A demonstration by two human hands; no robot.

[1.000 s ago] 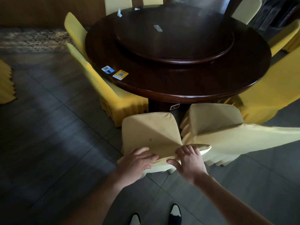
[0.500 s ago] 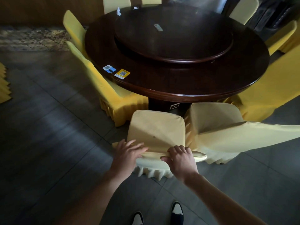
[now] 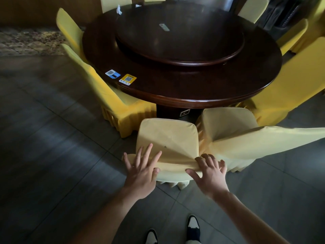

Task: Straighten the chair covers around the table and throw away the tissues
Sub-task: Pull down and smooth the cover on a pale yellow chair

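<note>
A pale yellow chair cover lies over the chair right in front of me, its seat facing the round dark wooden table. My left hand rests flat on the left end of the chair back's top edge, fingers spread. My right hand curls over the right end of that edge, thumb under the fold of cloth. Two white crumpled tissues lie at the table's far rim.
A second pale covered chair stands close on the right, brighter yellow chairs ring the table. A raised turntable carries a paper slip. Two code stickers sit near the table's left rim. My shoes stand on grey tiles.
My hands have slid apart along the chair back's top edge, and the left hand has spread flat. The chair now sits squarer to the table with its cover pulled smoother.
</note>
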